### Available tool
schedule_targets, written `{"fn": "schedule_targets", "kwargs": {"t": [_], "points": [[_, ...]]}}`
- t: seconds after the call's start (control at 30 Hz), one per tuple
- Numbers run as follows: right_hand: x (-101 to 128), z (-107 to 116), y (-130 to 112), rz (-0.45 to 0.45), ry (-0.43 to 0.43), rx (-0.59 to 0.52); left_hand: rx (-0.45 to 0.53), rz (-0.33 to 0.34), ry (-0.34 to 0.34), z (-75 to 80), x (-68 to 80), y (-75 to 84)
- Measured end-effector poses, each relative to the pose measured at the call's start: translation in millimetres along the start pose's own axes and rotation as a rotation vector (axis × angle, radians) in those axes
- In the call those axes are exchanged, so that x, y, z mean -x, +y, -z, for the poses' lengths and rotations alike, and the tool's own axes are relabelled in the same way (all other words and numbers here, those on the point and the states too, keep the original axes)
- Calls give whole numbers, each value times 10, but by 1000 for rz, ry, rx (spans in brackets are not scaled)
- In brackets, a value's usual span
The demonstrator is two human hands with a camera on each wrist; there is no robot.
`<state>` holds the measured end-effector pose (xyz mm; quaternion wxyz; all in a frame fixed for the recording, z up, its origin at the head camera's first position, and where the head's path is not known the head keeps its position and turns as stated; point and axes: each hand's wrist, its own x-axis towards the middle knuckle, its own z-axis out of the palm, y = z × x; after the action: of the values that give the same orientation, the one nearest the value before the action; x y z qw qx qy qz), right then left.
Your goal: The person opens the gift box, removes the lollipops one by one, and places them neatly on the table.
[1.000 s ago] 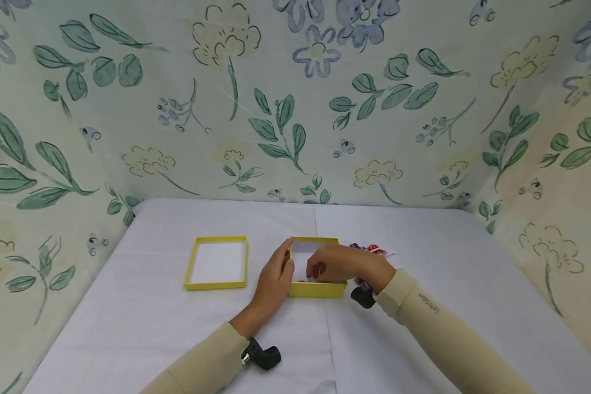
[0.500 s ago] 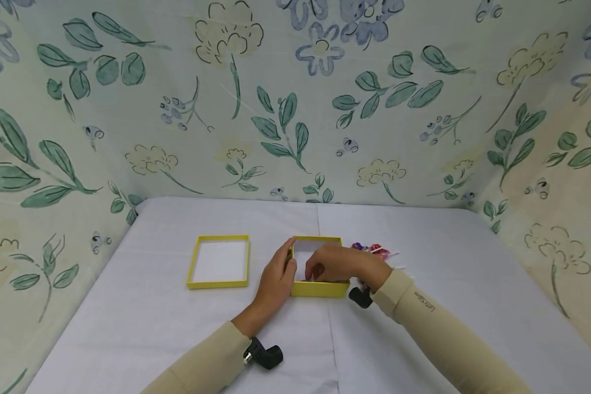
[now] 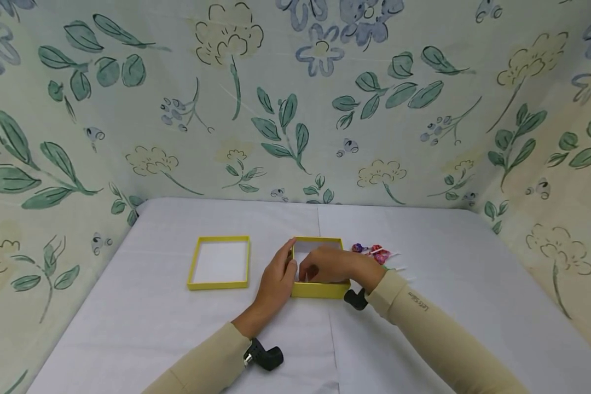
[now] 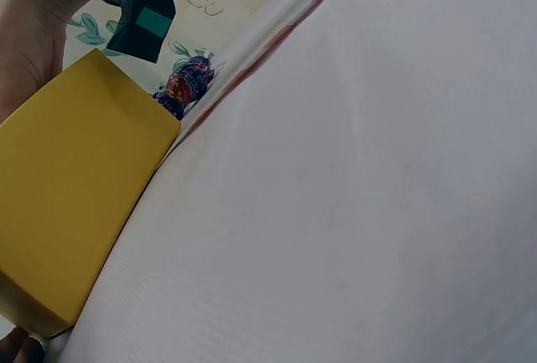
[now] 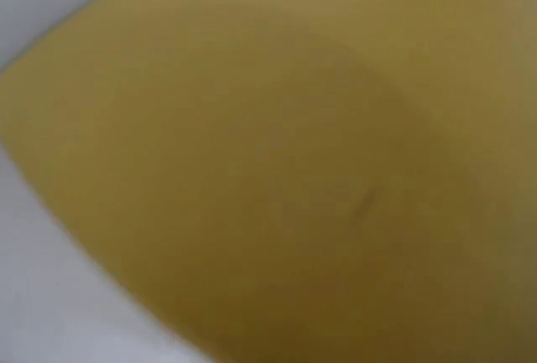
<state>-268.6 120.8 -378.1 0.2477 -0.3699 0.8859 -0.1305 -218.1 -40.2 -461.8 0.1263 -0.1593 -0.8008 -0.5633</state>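
Inside the shallow yellow cardboard box (image 3: 319, 289), the fingers of the right hand (image 3: 336, 266) are curled downward toward the white floor of the tray; whether they pinch anything there cannot be told, since the knuckles hide the tips. At nine o'clock of that box the left hand (image 3: 276, 279) lies along the outer wall, its fingers straight and relaxed, pressing the side. The right wrist view shows nothing but blurred yellow card (image 5: 277, 178) close to the lens; the left wrist view shows the yellow wall (image 4: 75, 212) meeting the white table (image 4: 352, 212).

The box sits near the middle of the table, slightly toward three o'clock. It looks light and thin-walled, stiff enough to keep its square but likely to skid on the smooth cloth or dent under a hard squeeze, so a hold across two opposite walls would suit it best.

Further out, at three o'clock and just beside the box, lies a small heap of wrapped lollipops in red and purple foil (image 3: 372, 253). At nine o'clock, well apart, a matching yellow lid with white inside (image 3: 219, 262) rests face up.
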Motion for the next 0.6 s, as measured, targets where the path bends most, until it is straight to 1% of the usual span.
{"fn": "schedule_targets", "kwargs": {"t": [0.13, 0.4, 0.6], "points": [[-28, -4, -3, 10, 1, -3, -7, -6, 3, 8, 0, -3], [-36, 1, -1, 48, 13, -1, -12, 11, 9, 12, 2, -14], [-20, 3, 6, 34, 28, 11, -10, 19, -3, 11, 1, -4]]}}
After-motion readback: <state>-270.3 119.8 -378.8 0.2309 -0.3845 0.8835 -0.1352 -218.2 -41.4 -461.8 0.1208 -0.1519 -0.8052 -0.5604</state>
